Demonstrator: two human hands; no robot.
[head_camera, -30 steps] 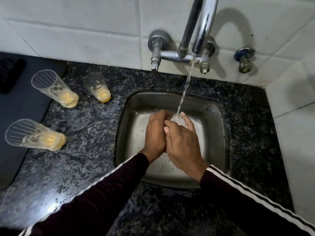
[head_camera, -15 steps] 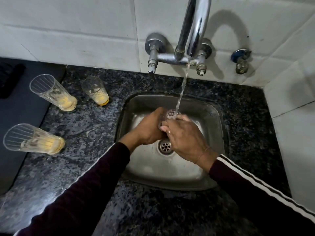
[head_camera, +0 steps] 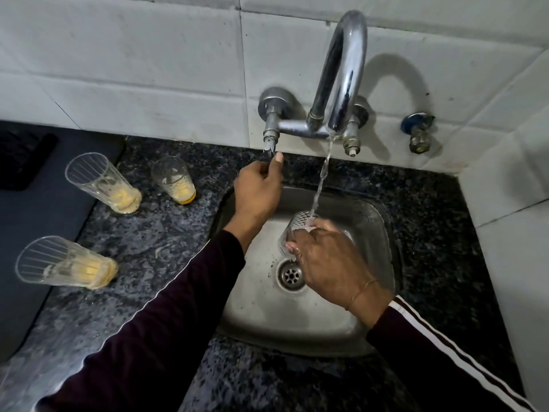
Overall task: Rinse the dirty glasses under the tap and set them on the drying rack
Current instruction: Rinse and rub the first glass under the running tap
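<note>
A clear ribbed glass [head_camera: 295, 226] sits in my right hand [head_camera: 332, 260], held over the steel sink [head_camera: 368, 221] with its mouth up under the running stream from the chrome tap [head_camera: 341, 75]. My left hand [head_camera: 257, 193] is raised to the tap's left handle [head_camera: 270, 144], fingers pinched on its lever. Three dirty glasses with yellow residue stand on the counter to the left: a tall one [head_camera: 102, 182], a short one [head_camera: 173, 179] and a nearer tall one [head_camera: 64, 263].
Black speckled granite counter [head_camera: 166, 233] surrounds the sink. A dark mat [head_camera: 32, 227] lies at the far left, with a black object at its back corner. White tiled walls rise behind and to the right. A second valve [head_camera: 417, 132] sticks out of the wall right of the tap.
My left hand has let go of the glass and risen to the tap's left handle. My right hand alone now holds the glass under the stream.
</note>
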